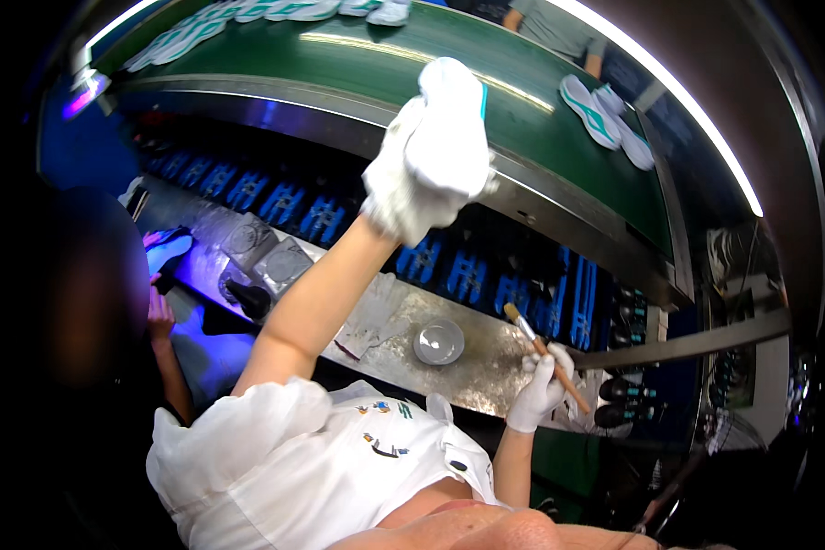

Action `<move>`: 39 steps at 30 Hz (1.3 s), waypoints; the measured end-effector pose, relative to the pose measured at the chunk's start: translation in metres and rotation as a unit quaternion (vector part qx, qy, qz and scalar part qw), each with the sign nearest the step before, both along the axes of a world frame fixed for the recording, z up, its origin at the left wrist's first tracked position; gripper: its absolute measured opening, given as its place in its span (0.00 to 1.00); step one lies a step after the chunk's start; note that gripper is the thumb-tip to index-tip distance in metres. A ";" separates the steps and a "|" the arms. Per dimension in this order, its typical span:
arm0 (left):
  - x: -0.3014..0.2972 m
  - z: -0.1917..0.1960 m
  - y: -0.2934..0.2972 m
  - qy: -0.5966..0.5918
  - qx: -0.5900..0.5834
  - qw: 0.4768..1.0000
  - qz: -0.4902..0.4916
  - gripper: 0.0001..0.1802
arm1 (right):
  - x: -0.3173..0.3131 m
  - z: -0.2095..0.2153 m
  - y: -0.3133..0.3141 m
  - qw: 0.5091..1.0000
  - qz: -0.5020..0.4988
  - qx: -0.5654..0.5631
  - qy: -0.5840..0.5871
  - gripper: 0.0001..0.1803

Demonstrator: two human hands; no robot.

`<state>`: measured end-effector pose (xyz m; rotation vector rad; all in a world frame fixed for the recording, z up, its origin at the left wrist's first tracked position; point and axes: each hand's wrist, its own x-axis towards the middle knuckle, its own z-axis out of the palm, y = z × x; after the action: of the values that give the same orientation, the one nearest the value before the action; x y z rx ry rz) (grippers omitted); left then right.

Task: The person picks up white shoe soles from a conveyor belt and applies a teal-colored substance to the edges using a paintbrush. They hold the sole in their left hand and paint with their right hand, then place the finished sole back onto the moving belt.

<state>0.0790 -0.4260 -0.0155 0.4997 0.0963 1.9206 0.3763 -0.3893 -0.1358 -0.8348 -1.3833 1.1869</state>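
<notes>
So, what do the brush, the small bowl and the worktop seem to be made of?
Brush: handle looks like plain wood, light brown and matt; the pale bristles could be hair or synthetic. Bowl: probably metal or glazed, grey-white with a bright glare inside. Worktop: seems to be sheet metal, dull silver, smeared and scuffed, with soft reflections.

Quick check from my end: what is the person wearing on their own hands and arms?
Both the left hand and the right hand wear white fabric gloves ending at the wrist. The forearms are bare. A loose white short sleeve covers the left upper arm.
</notes>
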 end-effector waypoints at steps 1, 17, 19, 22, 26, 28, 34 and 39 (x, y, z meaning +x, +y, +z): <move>0.012 -0.005 -0.017 0.075 -0.012 0.996 0.044 0.30 | 0.000 0.009 0.005 1.000 -0.002 0.025 -0.009 0.09; 0.107 -0.069 -0.095 0.158 -0.321 0.933 -0.044 0.40 | -0.033 0.086 0.008 0.980 0.114 0.157 -0.053 0.08; 0.107 -0.065 -0.099 0.179 -0.305 0.934 -0.060 0.47 | -0.030 0.089 0.011 0.973 0.108 0.185 -0.084 0.07; 0.110 -0.064 -0.104 0.163 -0.302 0.936 -0.072 0.50 | -0.035 0.101 0.012 0.977 0.097 0.171 -0.081 0.07; 0.111 -0.068 -0.110 0.166 -0.302 0.935 -0.082 0.52 | -0.037 0.116 0.019 0.979 0.087 0.166 -0.080 0.07; 0.111 -0.070 -0.112 0.154 -0.319 0.932 -0.079 0.52 | -0.038 0.120 0.025 0.982 0.080 0.154 -0.079 0.06; 0.115 -0.075 -0.116 0.146 -0.304 0.937 -0.092 0.50 | -0.045 0.123 0.038 0.987 0.056 0.143 -0.052 0.06; 0.107 -0.077 -0.118 0.016 -0.274 0.950 -0.148 0.39 | -0.038 0.117 0.023 0.976 0.111 0.185 -0.020 0.06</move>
<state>0.1859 -0.5441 -0.0920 0.1559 0.5325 1.5052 0.3388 -0.3659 -0.0186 -0.4510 -1.6982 1.0348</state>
